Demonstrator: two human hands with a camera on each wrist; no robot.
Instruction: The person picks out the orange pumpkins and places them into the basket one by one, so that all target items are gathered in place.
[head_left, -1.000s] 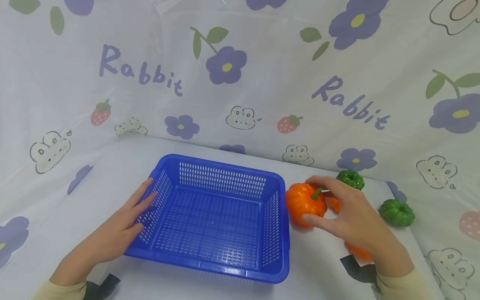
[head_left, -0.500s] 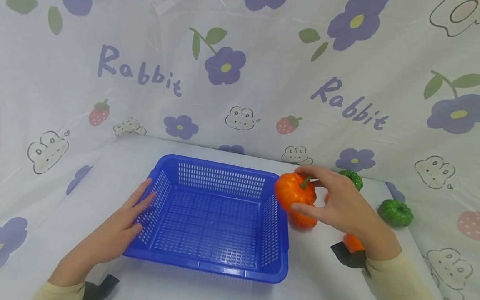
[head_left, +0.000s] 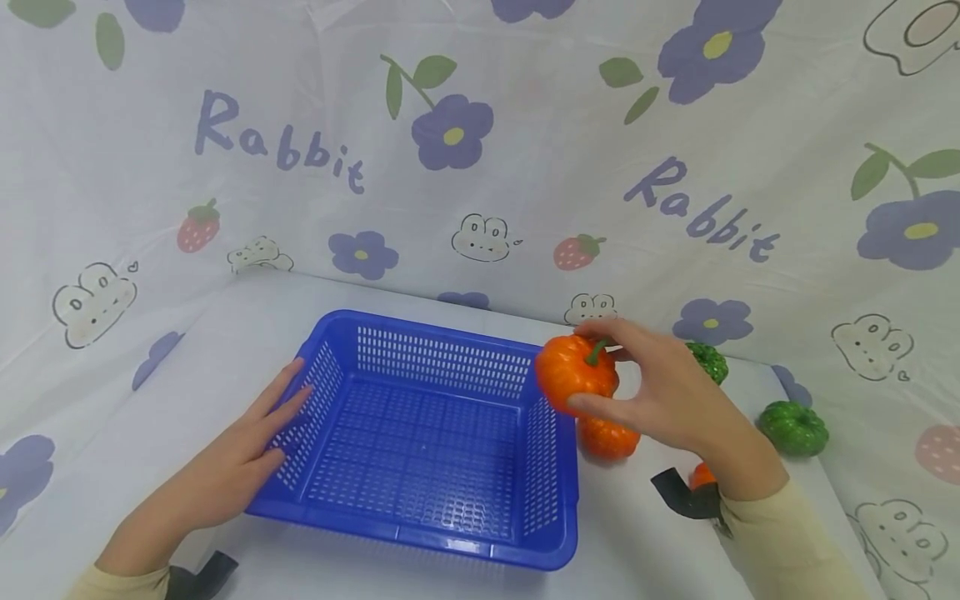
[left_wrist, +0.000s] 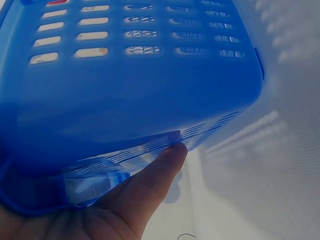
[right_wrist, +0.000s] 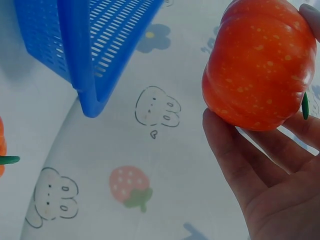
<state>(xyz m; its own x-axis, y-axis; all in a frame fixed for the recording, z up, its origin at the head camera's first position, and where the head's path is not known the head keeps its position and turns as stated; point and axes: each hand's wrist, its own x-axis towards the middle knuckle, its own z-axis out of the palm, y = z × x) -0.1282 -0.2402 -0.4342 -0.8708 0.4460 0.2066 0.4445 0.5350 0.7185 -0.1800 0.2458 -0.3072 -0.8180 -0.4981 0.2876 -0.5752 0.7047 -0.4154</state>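
My right hand (head_left: pixel 660 392) grips an orange toy pumpkin (head_left: pixel 574 372) with a green stem, lifted beside the right rim of the blue slotted basket (head_left: pixel 442 540). In the right wrist view the pumpkin (right_wrist: pixel 260 65) sits between thumb and fingers (right_wrist: pixel 235 160), with the basket corner (right_wrist: pixel 85 60) to its left. My left hand (head_left: pixel 247 450) lies flat with straight fingers against the basket's left wall; the left wrist view shows a fingertip (left_wrist: pixel 172 152) touching the blue plastic (left_wrist: pixel 130 85). The basket is empty.
A second orange pumpkin (head_left: pixel 606 438) lies on the table just right of the basket, and a third (head_left: pixel 701 475) peeks out behind my right wrist. Two green pumpkins (head_left: pixel 708 360) (head_left: pixel 793 427) sit at the far right. A flower-printed cloth covers table and backdrop.
My right hand has lifted the orange pumpkin off the table and carried it left and up, to the basket's right rim. The left hand has stayed put.
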